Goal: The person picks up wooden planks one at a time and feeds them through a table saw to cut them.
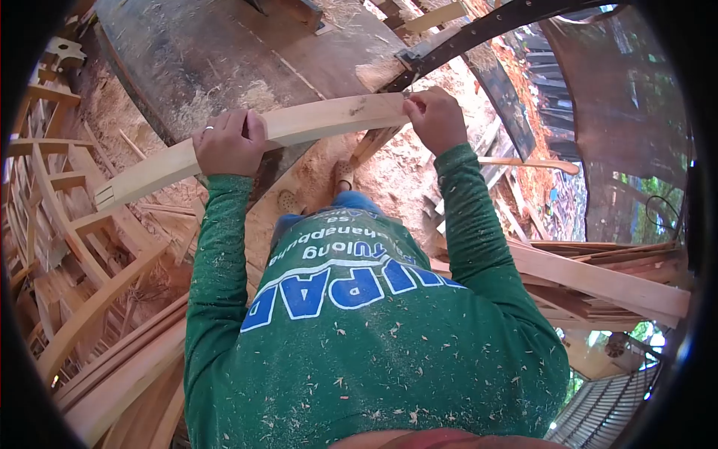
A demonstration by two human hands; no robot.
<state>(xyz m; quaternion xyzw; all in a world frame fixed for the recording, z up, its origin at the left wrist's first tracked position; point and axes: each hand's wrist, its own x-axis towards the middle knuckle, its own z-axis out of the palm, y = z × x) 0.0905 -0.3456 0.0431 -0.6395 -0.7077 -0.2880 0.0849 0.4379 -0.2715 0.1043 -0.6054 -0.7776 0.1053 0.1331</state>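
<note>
A pale curved piece of wood (329, 120) spans across in front of me, above the near edge of the worktable. My left hand (230, 142), with a ring on one finger, is closed over its left-middle part. Around its right end wraps my right hand (435, 120), close to a dark curved bar (479, 34); part of that grip is hidden. The left end of the wood sticks out well past my left hand and shows short slots or lines.
Wood shavings lie on the worktable (202, 52) and cover the floor (389, 172). Curved wooden parts (97, 314) are piled at my left. To the right are stacked boards (598, 280) and a hanging dark mesh sheet (621, 127).
</note>
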